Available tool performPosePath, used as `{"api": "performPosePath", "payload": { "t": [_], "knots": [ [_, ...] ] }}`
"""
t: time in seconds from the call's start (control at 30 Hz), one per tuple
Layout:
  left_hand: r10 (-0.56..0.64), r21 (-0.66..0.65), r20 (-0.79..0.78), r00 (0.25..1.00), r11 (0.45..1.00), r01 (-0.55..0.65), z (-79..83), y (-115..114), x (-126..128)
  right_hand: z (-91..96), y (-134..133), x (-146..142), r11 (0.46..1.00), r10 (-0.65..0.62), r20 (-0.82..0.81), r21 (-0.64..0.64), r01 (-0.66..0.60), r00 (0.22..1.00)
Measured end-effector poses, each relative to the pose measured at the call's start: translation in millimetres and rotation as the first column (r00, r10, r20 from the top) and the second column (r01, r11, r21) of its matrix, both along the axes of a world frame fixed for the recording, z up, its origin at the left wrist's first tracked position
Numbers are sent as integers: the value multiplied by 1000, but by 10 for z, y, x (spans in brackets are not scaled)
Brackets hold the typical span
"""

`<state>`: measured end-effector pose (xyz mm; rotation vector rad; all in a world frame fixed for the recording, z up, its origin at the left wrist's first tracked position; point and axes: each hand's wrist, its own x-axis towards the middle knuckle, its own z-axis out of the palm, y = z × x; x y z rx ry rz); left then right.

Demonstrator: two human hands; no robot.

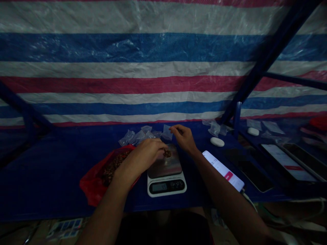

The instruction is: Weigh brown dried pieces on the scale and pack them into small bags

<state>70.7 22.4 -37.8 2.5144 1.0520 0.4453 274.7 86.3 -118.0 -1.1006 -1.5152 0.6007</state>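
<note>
Sitting below centre, the scale [167, 170] is turned with its display [158, 187] facing the lower edge, presumably for easy reading. Brown pieces [167, 154] on it are partly covered by the left hand [152, 149]; whether any are gripped cannot be told. A clear bag [167, 133] is pinched by the right hand [184, 136]. The red bag [91, 182], lower left, seems placed within reach.

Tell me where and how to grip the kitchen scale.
I'd take the kitchen scale by the left and right edges of its white front housing, from the person's side. That end juts past the metal plate and is uncovered, while the left hand and brown pieces are at the far part. Edge contact should also avoid the buttons.
</note>
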Motion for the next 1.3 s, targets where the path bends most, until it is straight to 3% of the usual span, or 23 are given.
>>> {"api": "performPosePath", "payload": {
  "t": [0.2,0.5,0.8,0.93,1.1,1.2,1.3],
  "knots": [
    [-13,-56,83,996,998,18,-31,25,-10,9,-10,0,1000,-4,5,3,4,1000],
    [14,28,139,990,999,-18,-6,41,35,7,-3,-3,1000,-2,23,7,2,1000],
    [37,18,-1,999,999,-37,-37,40,66,-2,6,9,1000,-2,19,8,1,1000],
    [74,41,79,994,996,-77,36,-13,-58,-17,20,38,1000,-4,12,8,3,1000],
    [243,87,85,966,964,-250,89,79,-413,2,39,81,1000,-9,-40,-5,9,999],
    [309,117,-5,951,945,-307,11,274,-571,49,38,142,995,79,-7,-61,-79,997],
    [316,115,-123,941,946,-303,-103,478,-601,134,-2,249,946,278,44,-187,-265,960]
  ]
}}
